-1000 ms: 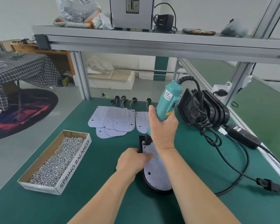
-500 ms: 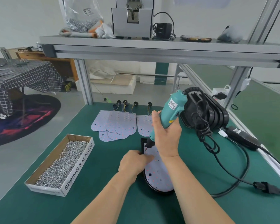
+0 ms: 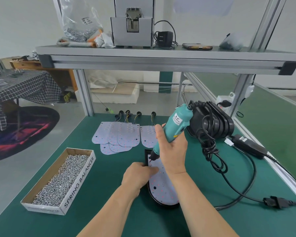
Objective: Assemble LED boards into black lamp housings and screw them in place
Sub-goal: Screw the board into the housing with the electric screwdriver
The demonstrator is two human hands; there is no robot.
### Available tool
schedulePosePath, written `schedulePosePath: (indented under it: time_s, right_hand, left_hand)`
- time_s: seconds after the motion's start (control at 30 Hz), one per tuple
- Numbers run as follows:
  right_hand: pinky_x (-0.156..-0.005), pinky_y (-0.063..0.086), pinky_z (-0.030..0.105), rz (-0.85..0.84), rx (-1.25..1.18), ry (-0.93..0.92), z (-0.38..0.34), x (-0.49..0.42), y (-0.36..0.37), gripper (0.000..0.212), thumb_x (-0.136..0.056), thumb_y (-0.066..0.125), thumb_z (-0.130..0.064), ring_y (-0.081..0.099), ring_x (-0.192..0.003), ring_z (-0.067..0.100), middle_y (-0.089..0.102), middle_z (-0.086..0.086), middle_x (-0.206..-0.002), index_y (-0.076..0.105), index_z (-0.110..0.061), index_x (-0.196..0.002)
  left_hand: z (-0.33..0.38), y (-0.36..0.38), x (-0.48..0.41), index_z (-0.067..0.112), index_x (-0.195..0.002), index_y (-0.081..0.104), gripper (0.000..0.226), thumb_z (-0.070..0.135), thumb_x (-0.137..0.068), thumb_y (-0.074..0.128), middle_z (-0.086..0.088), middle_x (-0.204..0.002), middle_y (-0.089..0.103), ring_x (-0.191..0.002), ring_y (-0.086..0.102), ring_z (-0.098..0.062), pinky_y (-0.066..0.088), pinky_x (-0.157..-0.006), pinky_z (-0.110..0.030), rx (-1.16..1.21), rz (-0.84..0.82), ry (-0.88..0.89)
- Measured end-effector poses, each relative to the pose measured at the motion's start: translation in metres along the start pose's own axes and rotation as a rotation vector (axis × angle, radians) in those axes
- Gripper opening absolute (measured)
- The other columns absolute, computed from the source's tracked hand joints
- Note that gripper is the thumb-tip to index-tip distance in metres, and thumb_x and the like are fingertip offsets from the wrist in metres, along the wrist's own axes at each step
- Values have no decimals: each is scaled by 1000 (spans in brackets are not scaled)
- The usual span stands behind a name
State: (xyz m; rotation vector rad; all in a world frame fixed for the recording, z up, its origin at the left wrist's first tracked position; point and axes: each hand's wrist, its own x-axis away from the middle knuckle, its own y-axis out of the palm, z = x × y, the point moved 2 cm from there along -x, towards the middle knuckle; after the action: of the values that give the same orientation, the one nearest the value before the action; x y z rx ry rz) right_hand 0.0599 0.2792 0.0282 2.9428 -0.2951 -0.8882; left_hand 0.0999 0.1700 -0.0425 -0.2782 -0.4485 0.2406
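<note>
A black lamp housing (image 3: 155,199) lies on the green mat in front of me with a pale LED board (image 3: 162,185) set inside it. My right hand (image 3: 173,151) grips a teal electric screwdriver (image 3: 176,124), tilted, with its tip on the board's far left corner. My left hand (image 3: 138,175) rests on the housing's left edge, fingertips touching the board. Several loose LED boards (image 3: 120,136) with wired connectors are spread farther back. A stack of black housings (image 3: 217,123) stands at the right.
A cardboard box of screws (image 3: 58,182) marked SPRING BALANCER sits at the left. The screwdriver's black cable (image 3: 217,161) and power adapter (image 3: 248,145) trail across the right side. An aluminium shelf (image 3: 161,57) overhead carries a screw bag, a grey box and a charger.
The screwdriver has tilted further to the right while its tip stays on the board's far corner. My left hand stays on the housing's edge. The view has tipped upward.
</note>
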Motion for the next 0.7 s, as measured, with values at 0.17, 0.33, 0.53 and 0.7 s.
schedulePosePath:
  time_s: [0.17, 0.33, 0.53, 0.7]
  right_hand:
    - [-66, 48, 18, -108, -19, -5, -2, -3, -1, 22, -88, 69, -37, 57, -64, 8, 61, -12, -68, 60, -19, -79]
    - [-70, 50, 22, -94, -51, 32, 0, -4, -5, 34, -85, 69, -42, 60, -71, 18, 63, 5, -73, 61, -9, -84]
    - [-67, 51, 28, 21, -35, 51, 0, -1, 0, 40, -85, 67, -47, 60, -70, 24, 63, 4, -71, 59, -8, -83]
    - [-68, 50, 22, -116, -136, -10, -28, -18, -2, 25, -89, 68, -29, 58, -67, 16, 60, 11, -69, 59, -6, -83]
  left_hand:
    - [1, -1, 1, 11, -84, 76, 42, 40, -55, 72, -3, -87, 78, -93, 73, -29, 57, -91, -47, -2, -30, 11]
    - [1, -1, 0, 12, -86, 77, 43, 40, -55, 72, -3, -90, 78, -95, 73, -28, 56, -94, -49, -2, -40, 18]
    - [3, -1, 1, 13, -80, 75, 38, 40, -54, 71, 0, -83, 78, -91, 73, -27, 56, -87, -42, -8, -36, 10]
    - [4, -3, 1, 11, -82, 76, 42, 41, -53, 71, -3, -86, 78, -93, 73, -27, 57, -87, -43, -12, -36, -2]
